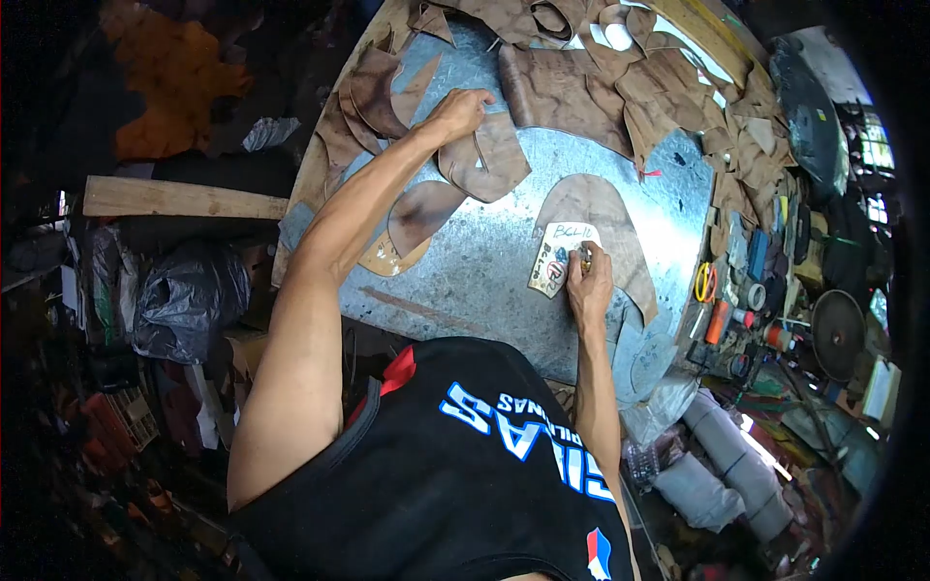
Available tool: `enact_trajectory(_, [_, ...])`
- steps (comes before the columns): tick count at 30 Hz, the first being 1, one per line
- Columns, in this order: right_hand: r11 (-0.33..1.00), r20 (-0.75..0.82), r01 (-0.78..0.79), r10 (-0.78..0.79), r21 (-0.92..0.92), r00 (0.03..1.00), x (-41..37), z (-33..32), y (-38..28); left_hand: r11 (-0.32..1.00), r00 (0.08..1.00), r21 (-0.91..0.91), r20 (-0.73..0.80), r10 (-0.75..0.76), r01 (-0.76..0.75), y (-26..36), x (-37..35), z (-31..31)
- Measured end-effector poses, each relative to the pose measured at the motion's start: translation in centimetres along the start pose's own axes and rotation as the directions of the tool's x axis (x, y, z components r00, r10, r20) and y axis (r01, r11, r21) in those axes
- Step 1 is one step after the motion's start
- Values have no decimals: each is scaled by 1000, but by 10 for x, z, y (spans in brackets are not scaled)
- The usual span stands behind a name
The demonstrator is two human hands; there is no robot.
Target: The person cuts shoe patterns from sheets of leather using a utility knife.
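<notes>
1. Brown leather covers much of what we see from the head camera: cut pieces lie scattered and heaped along the far side of a grey galvanised metal sheet tabletop (465,271).
2. Our left hand (460,111) reaches far out and presses bent fingers onto a curved brown leather cut-out (489,165). We cannot tell whether it pinches the piece or only rests on it.
3. Our right hand (588,283) is closed around a small thin tool (584,257), its tip at the edge of a white handwritten card template (554,259).
4. The card lies flat on a rounded brown leather panel (605,208), near the middle of the sheet. Its top line looks like "BCLIL"; the lower writing and a red-and-blue mark are too small for us to read.
5. On our black sleeveless shirt (436,484), white-and-blue letters read "ILAS", with a smaller word ending "INAS" beside them.
6. Yellow-handled scissors (704,281) and an orange-handled tool (717,322) sit at the right edge.
</notes>
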State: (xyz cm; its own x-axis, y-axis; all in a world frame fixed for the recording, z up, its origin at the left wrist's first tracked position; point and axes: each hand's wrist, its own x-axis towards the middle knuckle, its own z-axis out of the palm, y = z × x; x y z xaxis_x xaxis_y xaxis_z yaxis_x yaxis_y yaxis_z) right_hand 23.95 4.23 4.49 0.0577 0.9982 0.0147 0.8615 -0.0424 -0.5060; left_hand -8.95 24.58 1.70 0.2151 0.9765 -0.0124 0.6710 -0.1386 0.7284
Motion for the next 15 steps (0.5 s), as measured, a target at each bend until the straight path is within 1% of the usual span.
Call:
enact_trajectory(2, [1000,3,-17,17,-2,1000,0,-1,-1,1000,999,11,31,-15,15,3,-5,0])
enact_trajectory(3, [1000,4,-9,9,4,1000,0,-1,-1,989,993,123,-69,95,-86,5,-9,2])
enact_trajectory(4, [1000,2,-6,6,9,1000,0,-1,-2,955,964,239,-152,217,-177,9,-12,5])
enact_trajectory(5, [999,16,-32,31,37,999,0,-2,-2,952,962,235,-137,235,-199,12,-17,9])
enact_trajectory(6, [998,-4,-61,61,32,998,3,5,7,932,952,249,-90,291,-261,33,-32,8])
enact_trajectory(7, [995,-47,15,-10,102,999,4,15,23,909,935,252,-36,352,-333,53,-50,15])
enact_trajectory(8, [983,-98,91,-77,157,992,3,16,39,879,902,225,7,431,-422,65,-72,35])
enact_trajectory(9, [994,-113,12,0,108,994,2,7,35,840,860,196,40,509,-506,77,-94,54])
enact_trajectory(10, [996,-130,-62,70,63,989,4,-2,22,870,875,149,215,435,-469,98,-116,63])
enact_trajectory(11, [997,-149,-66,71,40,986,5,-9,18,841,841,132,237,487,-524,109,-134,74])
enact_trajectory(12, [999,-161,-49,52,23,986,6,-13,14,849,822,101,332,463,-519,121,-146,80])
enact_trajectory(14, [997,-149,70,-67,14,987,8,-11,22,837,819,138,338,463,-530,124,-164,98])
enact_trajectory(15, [998,-162,58,-55,12,985,4,-14,17,828,809,134,345,476,-545,125,-168,102])
